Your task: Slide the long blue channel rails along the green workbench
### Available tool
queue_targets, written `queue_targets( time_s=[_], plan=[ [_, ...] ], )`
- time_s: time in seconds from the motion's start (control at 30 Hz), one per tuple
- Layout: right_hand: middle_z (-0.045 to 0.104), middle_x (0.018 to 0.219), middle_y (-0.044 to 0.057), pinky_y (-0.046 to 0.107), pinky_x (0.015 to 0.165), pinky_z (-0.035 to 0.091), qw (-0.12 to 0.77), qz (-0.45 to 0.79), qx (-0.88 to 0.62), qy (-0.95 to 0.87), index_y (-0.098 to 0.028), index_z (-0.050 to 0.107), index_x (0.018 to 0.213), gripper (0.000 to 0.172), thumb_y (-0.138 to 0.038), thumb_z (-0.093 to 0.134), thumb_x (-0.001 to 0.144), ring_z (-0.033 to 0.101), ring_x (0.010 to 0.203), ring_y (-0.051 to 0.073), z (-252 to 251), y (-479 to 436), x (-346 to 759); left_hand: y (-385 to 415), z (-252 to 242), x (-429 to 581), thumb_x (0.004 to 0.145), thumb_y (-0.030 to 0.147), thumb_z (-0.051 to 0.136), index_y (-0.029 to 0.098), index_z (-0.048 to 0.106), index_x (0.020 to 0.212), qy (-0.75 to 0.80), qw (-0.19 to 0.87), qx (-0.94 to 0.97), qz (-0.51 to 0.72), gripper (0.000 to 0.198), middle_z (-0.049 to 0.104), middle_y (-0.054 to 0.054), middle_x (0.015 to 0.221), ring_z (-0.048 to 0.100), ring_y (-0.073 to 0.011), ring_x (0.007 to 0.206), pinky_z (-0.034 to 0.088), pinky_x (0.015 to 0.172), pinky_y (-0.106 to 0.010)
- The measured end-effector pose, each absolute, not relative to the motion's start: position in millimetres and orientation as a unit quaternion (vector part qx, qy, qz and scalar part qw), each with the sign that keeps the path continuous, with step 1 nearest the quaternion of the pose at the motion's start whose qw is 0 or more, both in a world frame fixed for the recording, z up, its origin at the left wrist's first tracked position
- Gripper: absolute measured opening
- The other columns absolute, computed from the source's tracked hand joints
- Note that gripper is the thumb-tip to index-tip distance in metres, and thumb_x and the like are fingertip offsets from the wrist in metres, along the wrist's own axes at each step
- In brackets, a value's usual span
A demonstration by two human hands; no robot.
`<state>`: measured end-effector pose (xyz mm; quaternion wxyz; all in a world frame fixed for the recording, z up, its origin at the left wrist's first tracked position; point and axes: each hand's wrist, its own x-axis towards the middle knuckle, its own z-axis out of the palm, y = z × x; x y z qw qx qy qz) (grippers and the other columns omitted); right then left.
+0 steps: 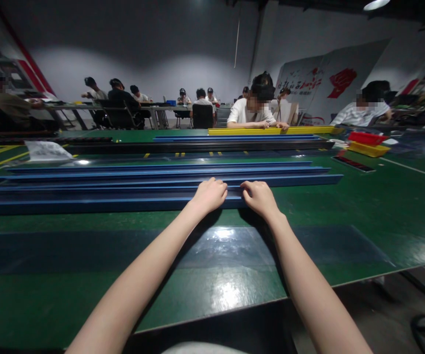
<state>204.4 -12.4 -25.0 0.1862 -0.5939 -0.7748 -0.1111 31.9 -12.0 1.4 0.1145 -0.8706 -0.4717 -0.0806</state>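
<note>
A long blue channel strip point(149, 202) lies nearest me across the green table point(308, 211). Curled over its raised edges near the right end is my left hand point(209, 193). Just to the right, my right hand point(260, 196) grips the end of the same strip with bent fingers. The fingertips of both hands are partly hidden inside the channel. Right behind, more blue strips point(289, 180) lie side by side. Between my forearms a clear plastic sheet point(227, 243) stretches flat over the tabletop and reflects the light.
Across the table a co-worker in a white top point(251, 113) has both hands on a yellow strip point(308, 130). Long black strips point(197, 146) lie midway. Red point(367, 138) and yellow trays point(369, 149) stand at right, near a dark phone-like slab point(353, 163). Crumpled plastic point(48, 151) lies left.
</note>
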Motion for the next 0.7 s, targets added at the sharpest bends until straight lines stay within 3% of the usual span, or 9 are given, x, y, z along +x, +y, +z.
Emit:
queue_targets(
  time_s=[0.2, 0.7],
  plan=[
    [0.068, 0.085, 0.005, 0.026, 0.078, 0.033, 0.189, -0.096, -0.584, -0.784, -0.018, 0.061, 0.094, 0.026, -0.019, 0.04, 0.079, 0.059, 0.082, 0.016, -22.8, -12.9, 204.6, -10.5, -1.7, 32.3, 0.088, 0.025, 0.034, 0.017, 0.061, 0.097, -0.455, 0.105, -0.881, -0.07, 0.029, 0.064, -0.006, 0.1, 0.056, -0.0195, 0.091, 0.044, 0.078, -0.029],
    [0.069, 0.084, 0.007, 0.028, 0.071, 0.034, 0.168, -0.156, -0.676, -0.7, -0.019, 0.064, 0.088, 0.027, -0.022, 0.038, 0.079, 0.061, 0.078, 0.019, -22.0, -15.5, 210.9, -11.3, 4.1, 29.1, 0.087, 0.024, 0.032, 0.015, 0.063, 0.089, -0.526, 0.113, -0.84, -0.068, 0.033, 0.064, -0.009, 0.093, 0.056, -0.0237, 0.092, 0.044, 0.075, -0.034]
  ],
)
